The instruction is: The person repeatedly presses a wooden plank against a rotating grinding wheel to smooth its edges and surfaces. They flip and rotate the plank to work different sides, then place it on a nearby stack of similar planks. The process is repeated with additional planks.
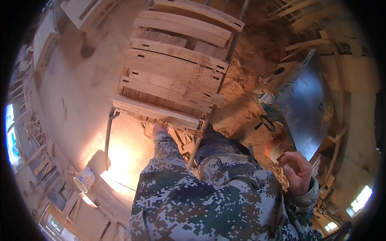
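My left hand (160, 129) reaches forward to the near edge of a stack of wooden boards, at the underside of the front rail (157, 111). Its fingers are mostly hidden there, so their grip does not show. The slotted wooden boards (169, 64) lie across a metal-framed rack (108, 136), with sawdust scattered over them. On the right, beside my body, my right hand (297, 172) hangs with loosely curled fingers, the thumb apart from them. Nothing shows in it. Beyond that hand is a machine with a shiny metal table (303, 104).
A black-handled wheel (267, 124) juts from the machine's near side. Sawdust (245, 84) covers the floor between rack and machine. A white bucket (84, 179) lies at lower left, near scrap wood (42, 160). An orange bucket (274, 149) stands below the machine. Curved wooden pieces (301, 16) are piled far right.
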### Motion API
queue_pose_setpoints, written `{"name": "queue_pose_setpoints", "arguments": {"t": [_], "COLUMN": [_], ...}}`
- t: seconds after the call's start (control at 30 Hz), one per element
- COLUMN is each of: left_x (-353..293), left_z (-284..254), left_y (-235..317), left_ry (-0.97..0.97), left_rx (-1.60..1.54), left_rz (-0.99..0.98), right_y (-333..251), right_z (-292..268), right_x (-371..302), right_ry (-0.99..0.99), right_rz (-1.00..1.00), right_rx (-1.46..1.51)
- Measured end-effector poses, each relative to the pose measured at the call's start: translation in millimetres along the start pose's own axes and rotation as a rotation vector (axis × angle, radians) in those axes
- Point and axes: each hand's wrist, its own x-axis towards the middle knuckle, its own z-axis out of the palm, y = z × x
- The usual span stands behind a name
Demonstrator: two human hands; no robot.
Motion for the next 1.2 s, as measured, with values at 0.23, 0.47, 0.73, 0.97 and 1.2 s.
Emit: {"name": "queue_pose_setpoints", "arguments": {"t": [0.23, 0.47, 0.73, 0.97, 1.2], "left_x": [-112.7, -105.6, -155.4, -272.0, -375.1], "left_z": [96.8, 66.5, 50.7, 91.1, 165.4], "left_y": [44.1, 2.8, -8.9, -76.5, -156.5], "left_ry": [0.381, -0.238, -0.725, -1.414, -1.900], "left_rx": [1.003, 0.135, -0.020, 0.153, 0.482], "left_rz": [0.441, 0.386, 0.214, 0.225, -0.065], "right_y": [9.4, 13.1, 14.7, 49.0, 118.6], "right_z": [5.9, 11.2, 10.8, 25.7, 45.7], "right_x": [17.6, 25.7, 34.4, 72.5, 117.4], "right_ry": [-0.188, -0.206, -0.185, -0.203, -0.310], "right_rz": [-0.083, -0.111, -0.269, -0.488, -0.135], "right_rx": [-0.235, -0.438, -0.506, -0.365, 0.063]}}
